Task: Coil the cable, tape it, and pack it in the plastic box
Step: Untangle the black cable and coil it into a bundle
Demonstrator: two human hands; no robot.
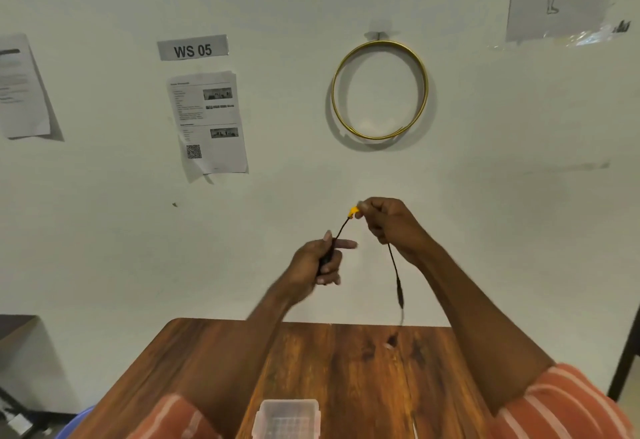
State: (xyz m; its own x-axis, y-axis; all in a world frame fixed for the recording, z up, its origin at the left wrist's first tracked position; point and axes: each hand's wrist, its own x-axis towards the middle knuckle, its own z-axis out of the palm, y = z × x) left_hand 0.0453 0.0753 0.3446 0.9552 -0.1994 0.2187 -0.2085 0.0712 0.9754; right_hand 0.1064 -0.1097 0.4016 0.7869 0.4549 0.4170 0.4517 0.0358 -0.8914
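1. Cable (341,229), thin and black, is held up in the air above the far edge of the wooden table (311,362), strung between both hands, with a loose plug end dangling below the right hand (391,224)
2. Left hand (320,262) is closed around a dark part of the cable, forefinger sticking out; right hand pinches a small yellow piece (353,211) at the cable, most likely tape, though it is too blurred to be sure
3. My guess is the coiling is done or nearly so, and the taping step is in hand
4. Next move calls for wrapping that yellow piece snugly round the gathered cable without letting the loops spring loose
5. Plastic box (287,418) sits open at the near edge of the table, with nothing visible inside it
6. Readable writing: a wall label (193,48) says "WS 05"; the printed sheet (207,123) below it carries a QR code, its text too small to read
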